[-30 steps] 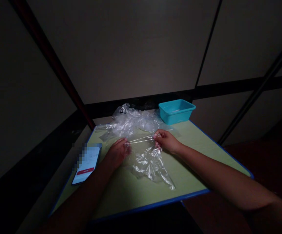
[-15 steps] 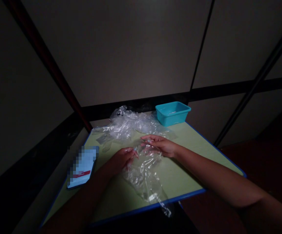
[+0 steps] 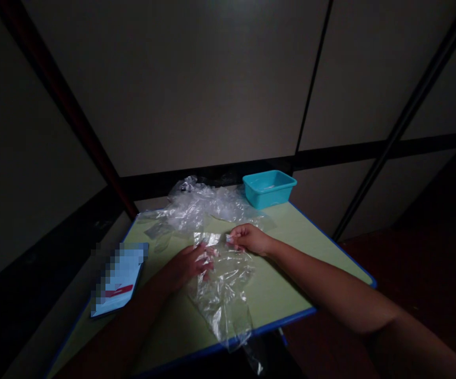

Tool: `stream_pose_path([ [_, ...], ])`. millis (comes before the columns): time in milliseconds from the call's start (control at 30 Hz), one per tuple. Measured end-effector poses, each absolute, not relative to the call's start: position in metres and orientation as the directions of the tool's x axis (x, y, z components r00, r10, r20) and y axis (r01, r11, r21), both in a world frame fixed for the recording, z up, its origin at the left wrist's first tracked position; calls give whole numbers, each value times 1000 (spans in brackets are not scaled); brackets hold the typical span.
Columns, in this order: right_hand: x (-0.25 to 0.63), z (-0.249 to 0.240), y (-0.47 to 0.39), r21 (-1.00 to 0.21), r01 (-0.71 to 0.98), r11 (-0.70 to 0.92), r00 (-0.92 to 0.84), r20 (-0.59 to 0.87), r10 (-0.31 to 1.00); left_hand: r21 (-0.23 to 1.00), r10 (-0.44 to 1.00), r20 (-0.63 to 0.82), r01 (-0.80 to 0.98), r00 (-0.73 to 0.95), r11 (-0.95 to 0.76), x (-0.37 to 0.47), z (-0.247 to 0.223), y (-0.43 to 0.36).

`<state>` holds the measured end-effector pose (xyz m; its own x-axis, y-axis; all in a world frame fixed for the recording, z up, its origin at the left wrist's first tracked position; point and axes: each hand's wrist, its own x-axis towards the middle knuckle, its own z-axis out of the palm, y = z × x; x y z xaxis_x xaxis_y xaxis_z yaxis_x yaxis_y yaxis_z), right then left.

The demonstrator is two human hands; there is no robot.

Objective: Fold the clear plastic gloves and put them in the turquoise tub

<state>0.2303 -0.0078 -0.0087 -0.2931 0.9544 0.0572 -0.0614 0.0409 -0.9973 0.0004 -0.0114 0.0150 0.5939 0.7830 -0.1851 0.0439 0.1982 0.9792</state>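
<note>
Right fingers: here you have your right hand [image 3: 253, 240] closed in a pinch, thumb against fingertips, on the top edge of a clear plastic bag [image 3: 228, 300]; that grip looks placed to hold the thin edge up and flat.
Left fingers: your left hand [image 3: 184, 267] is at the bag's other side, fingers partly spread and seen through the film; I can't tell whether they grip it or only touch. Having a hand on either side seems to keep the upper part stretched between them.
Bag: it lies crinkled between and below your hands, running toward you, its lower end past the table's near edge, probably because it is longer than the space in front of you.
Plastic pile: just beyond your hands, a loose heap of clear plastic [image 3: 196, 206] spreads along the back, likely put there to leave you working room.
Bin: the turquoise bin [image 3: 267, 198] stands upright at the far right, beside the heap, open side up, within reach of your right arm.
Phone: lit and lying flat by the left edge, the phone [image 3: 123, 279] sits beside your left forearm, apart from the plastic.
Table: the green table [image 3: 291, 226] with blue edging carries it all, close against the panelled wall [image 3: 212, 105].
</note>
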Motion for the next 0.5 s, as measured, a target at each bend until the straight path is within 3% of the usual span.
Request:
stream_pose_path([
  [233, 240, -6, -1, -985, 55, 165, -30, 164, 986, 960, 704, -243, 62, 667, 273, -2, 10, -4],
  [500, 252, -12, 10, -958, 245, 152, 114, 184, 976, 979, 912, -180, 155, 368, 131, -6, 17, 4],
])
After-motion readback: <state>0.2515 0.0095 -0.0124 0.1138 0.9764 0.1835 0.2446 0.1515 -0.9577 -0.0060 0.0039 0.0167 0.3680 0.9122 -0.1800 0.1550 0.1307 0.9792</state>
